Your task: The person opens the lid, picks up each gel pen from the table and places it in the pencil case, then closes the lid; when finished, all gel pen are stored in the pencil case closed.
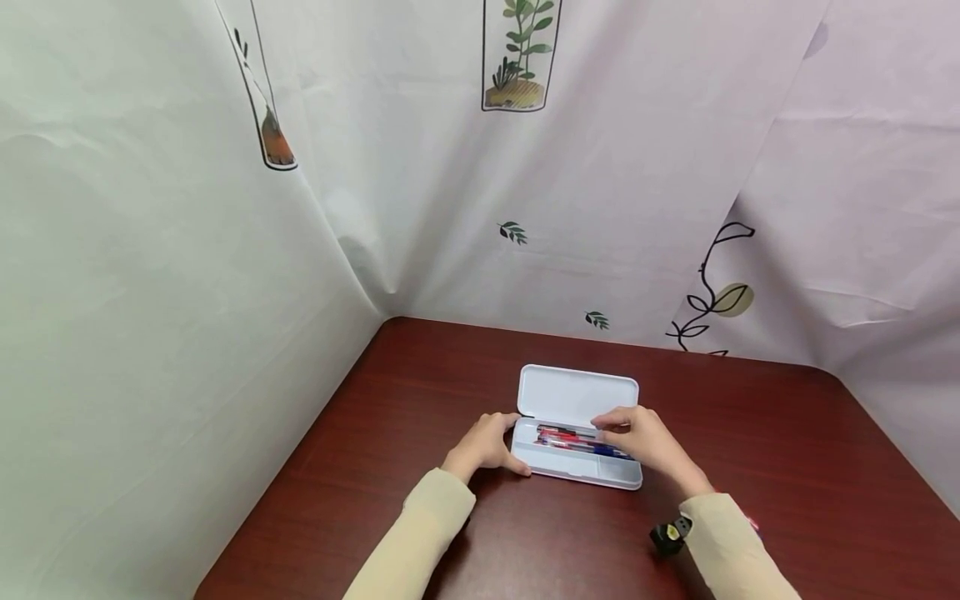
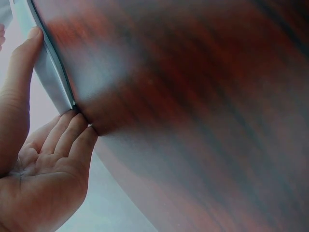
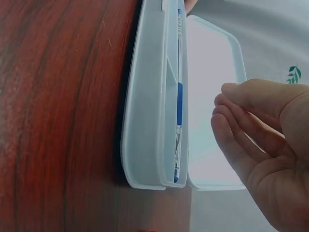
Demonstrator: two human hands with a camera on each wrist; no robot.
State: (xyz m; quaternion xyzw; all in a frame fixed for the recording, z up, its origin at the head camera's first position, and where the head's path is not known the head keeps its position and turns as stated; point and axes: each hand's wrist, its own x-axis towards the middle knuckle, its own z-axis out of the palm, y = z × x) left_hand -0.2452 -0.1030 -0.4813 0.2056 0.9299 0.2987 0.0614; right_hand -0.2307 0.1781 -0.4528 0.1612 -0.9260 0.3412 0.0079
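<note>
A pale blue pencil case [image 1: 577, 477] lies on the table with its lid [image 1: 577, 392] swung back. Several pens [image 1: 566, 437] with red, blue and dark parts lie inside; the right wrist view shows one clear pen with a blue grip [image 3: 179, 104]. My left hand [image 1: 483, 442] grips the case's left end, thumb at the front edge and fingers round the back corner, as the left wrist view also shows. Over the right part of the case is my right hand [image 1: 637, 433], fingers bent loosely and thumb near the index finger. Nothing shows between its fingers [image 3: 229, 130].
The case stands on a dark red wooden table [image 1: 540, 533]. Beside the right sleeve is a small black device [image 1: 666, 537] with a yellow mark. A red item [image 1: 752, 523] peeks out behind that sleeve. Printed white cloth [image 1: 450, 208] hangs behind and at the sides.
</note>
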